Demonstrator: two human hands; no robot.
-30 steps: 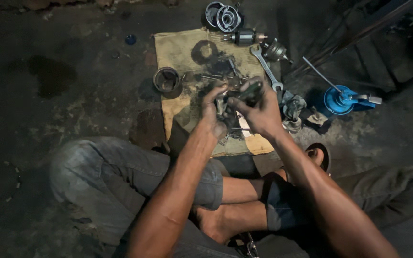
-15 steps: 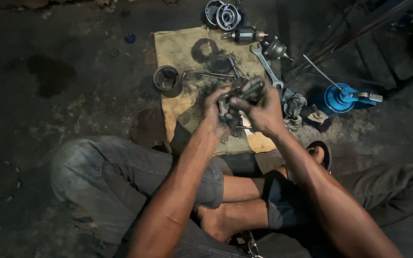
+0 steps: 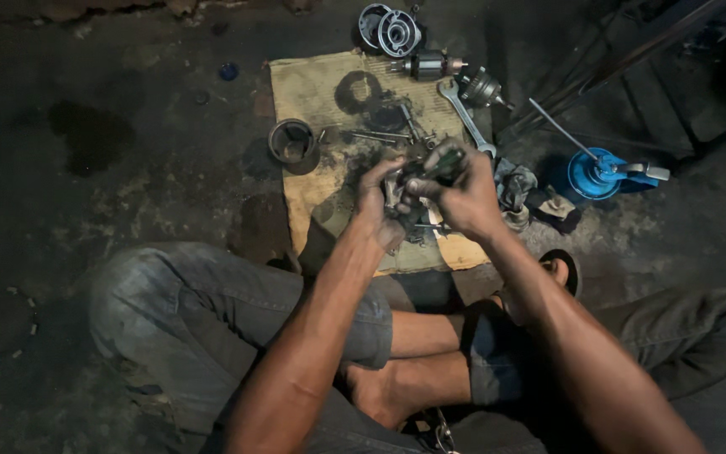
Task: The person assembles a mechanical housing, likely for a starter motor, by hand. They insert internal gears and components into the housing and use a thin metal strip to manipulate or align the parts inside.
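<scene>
Above the near edge of the oil-stained cardboard sheet (image 3: 313, 92), the left hand (image 3: 377, 202) clenches a small greasy metal part (image 3: 397, 181), steadying it; the right hand (image 3: 464, 189) grips a dark tool (image 3: 445, 160) against it. A spanner (image 3: 464, 113) lies near the far right corner, within reach.

Probably a repair workshop: oil-stained concrete floor (image 3: 128, 168), greasy cardboard (image 3: 321, 101), wrench (image 3: 464, 113) and motor parts (image 3: 430, 63) at twelve o'clock.
</scene>
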